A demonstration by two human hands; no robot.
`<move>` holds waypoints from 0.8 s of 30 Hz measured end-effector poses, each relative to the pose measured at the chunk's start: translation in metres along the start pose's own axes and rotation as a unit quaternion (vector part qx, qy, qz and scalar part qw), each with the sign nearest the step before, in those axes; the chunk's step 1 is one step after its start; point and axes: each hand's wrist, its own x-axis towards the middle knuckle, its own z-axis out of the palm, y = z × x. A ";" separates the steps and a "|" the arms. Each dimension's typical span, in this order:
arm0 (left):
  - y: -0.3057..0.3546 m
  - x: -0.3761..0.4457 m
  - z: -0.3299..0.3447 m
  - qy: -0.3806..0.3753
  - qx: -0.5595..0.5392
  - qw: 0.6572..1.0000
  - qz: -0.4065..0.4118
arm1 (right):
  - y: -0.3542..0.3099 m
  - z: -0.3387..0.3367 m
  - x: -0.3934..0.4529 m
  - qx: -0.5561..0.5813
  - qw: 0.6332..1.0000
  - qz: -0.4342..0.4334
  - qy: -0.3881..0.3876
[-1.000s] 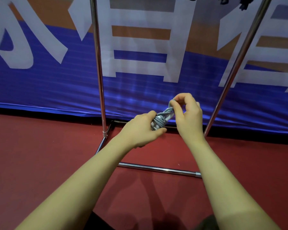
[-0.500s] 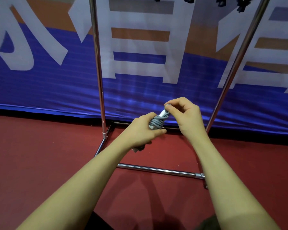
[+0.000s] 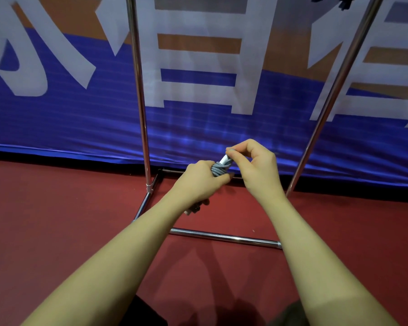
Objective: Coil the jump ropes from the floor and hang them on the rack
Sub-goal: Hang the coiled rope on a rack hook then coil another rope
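Coiled jump rope [image 3: 218,170] gripped in left hand [image 3: 203,182], tilted up-right. Loose end pinched by right hand [image 3: 254,165], below the rack [image 3: 140,90].

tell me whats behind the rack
A blue banner with large white characters hangs behind the rack; whatever lies behind the banner is covered.

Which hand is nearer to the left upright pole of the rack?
The left. The left hand, holding the coiled rope, is just right of the left pole; the right hand pinches the rope's top farther right, closer to the right pole.
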 end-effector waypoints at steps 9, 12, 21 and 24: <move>-0.006 0.003 -0.002 -0.065 -0.007 0.998 -0.022 | 0.004 0.004 0.002 -0.007 1.000 0.025 0.010; -0.003 0.001 -0.002 -0.075 0.021 0.997 -0.012 | 0.006 0.004 0.004 0.024 0.998 0.056 0.021; -0.002 -0.001 0.000 -0.083 0.096 0.992 0.003 | 0.000 0.007 0.005 0.038 0.996 0.073 -0.013; 0.000 -0.001 0.001 -0.085 0.092 0.992 0.010 | -0.002 0.004 0.006 0.046 0.996 0.077 -0.010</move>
